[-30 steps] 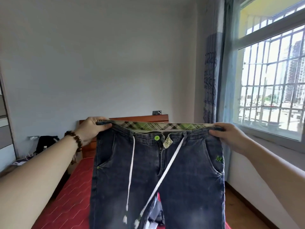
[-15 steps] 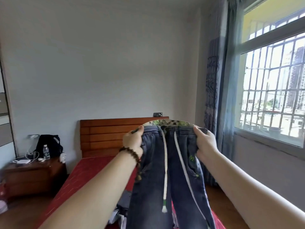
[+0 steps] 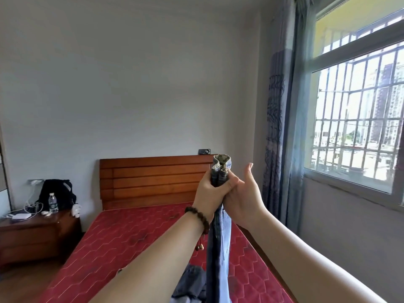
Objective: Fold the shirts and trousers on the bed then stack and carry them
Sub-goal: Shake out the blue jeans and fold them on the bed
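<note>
L hand [image 3: 208, 199] grips folded jeans [image 3: 219, 248] waistband, R hand [image 3: 244, 201] alongside, over bed [image 3: 122, 241]

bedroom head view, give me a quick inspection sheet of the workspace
surface: bed with bare red mattress, wooden headboard behind.
job's things: jeans folded in half lengthwise, held up by the waistband; more clothes lie crumpled on the mattress.
clutter: nightstand carrying a water bottle and a black bag.
grippers: left hand grips the waistband; right hand open against it, thumb raised.
cables: white cords on the nightstand.
surroundings: grey wall, curtain, barred window.
</note>
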`<control>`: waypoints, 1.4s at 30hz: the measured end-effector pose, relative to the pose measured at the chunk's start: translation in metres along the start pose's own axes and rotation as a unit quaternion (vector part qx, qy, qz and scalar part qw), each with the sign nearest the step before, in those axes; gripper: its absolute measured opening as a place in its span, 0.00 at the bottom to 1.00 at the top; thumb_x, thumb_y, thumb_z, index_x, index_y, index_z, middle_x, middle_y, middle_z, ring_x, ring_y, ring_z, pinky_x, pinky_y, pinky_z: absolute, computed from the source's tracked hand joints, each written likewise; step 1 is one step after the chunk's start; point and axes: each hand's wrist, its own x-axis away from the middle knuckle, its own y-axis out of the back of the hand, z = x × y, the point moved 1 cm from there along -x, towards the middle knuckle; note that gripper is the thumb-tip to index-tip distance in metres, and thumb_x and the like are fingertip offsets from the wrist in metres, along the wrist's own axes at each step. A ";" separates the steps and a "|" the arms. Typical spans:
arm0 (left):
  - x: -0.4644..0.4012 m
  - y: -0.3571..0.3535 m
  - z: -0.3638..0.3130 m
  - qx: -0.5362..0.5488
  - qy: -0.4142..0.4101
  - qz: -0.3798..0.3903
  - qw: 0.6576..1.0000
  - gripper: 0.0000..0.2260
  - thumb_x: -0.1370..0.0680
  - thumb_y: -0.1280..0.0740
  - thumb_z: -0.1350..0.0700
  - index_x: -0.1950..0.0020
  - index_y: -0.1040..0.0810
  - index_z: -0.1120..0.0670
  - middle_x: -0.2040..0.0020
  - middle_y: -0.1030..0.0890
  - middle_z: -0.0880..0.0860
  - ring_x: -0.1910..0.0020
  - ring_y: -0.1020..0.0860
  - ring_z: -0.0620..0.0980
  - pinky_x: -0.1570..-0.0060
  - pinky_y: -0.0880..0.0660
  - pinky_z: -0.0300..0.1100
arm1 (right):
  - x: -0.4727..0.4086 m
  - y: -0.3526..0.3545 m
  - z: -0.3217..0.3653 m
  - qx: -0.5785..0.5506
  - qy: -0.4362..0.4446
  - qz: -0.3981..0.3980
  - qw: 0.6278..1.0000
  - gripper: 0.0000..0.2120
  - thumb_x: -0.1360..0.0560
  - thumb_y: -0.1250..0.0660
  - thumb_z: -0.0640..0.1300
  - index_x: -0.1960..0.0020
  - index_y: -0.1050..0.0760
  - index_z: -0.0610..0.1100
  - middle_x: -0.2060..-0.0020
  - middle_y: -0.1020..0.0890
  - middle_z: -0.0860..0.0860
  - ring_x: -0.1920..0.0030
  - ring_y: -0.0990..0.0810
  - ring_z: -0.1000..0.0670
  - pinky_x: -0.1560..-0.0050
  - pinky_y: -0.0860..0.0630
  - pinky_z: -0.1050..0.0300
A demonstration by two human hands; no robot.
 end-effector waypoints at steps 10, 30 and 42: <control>-0.012 0.042 -0.018 -0.068 -0.030 -0.033 0.997 0.05 0.21 0.34 0.58 0.50 0.20 0.58 0.54 0.17 0.55 0.54 0.19 0.53 0.50 0.22 0.44 | -0.004 0.019 0.029 0.368 0.132 -0.069 0.918 0.25 0.29 0.30 0.57 0.36 0.25 0.45 0.37 0.23 0.49 0.37 0.25 0.53 0.38 0.31 0.63; 0.014 0.062 -0.013 -0.315 -0.039 0.036 0.948 0.15 0.25 0.29 0.54 0.65 0.23 0.64 0.67 0.21 0.52 0.68 0.24 0.50 0.66 0.31 0.42 | -0.036 -0.017 0.096 0.720 0.156 0.155 0.658 0.21 0.36 0.23 0.58 0.48 0.28 0.54 0.56 0.19 0.58 0.56 0.21 0.57 0.54 0.25 0.62; 0.045 0.081 0.034 -0.240 0.096 0.069 0.963 0.07 0.30 0.23 0.59 0.55 0.15 0.59 0.55 0.14 0.53 0.54 0.17 0.50 0.49 0.20 0.51 | -0.029 -0.016 0.102 0.805 0.306 -0.008 0.508 0.22 0.27 0.34 0.61 0.46 0.29 0.43 0.58 0.17 0.44 0.58 0.20 0.39 0.58 0.24 0.49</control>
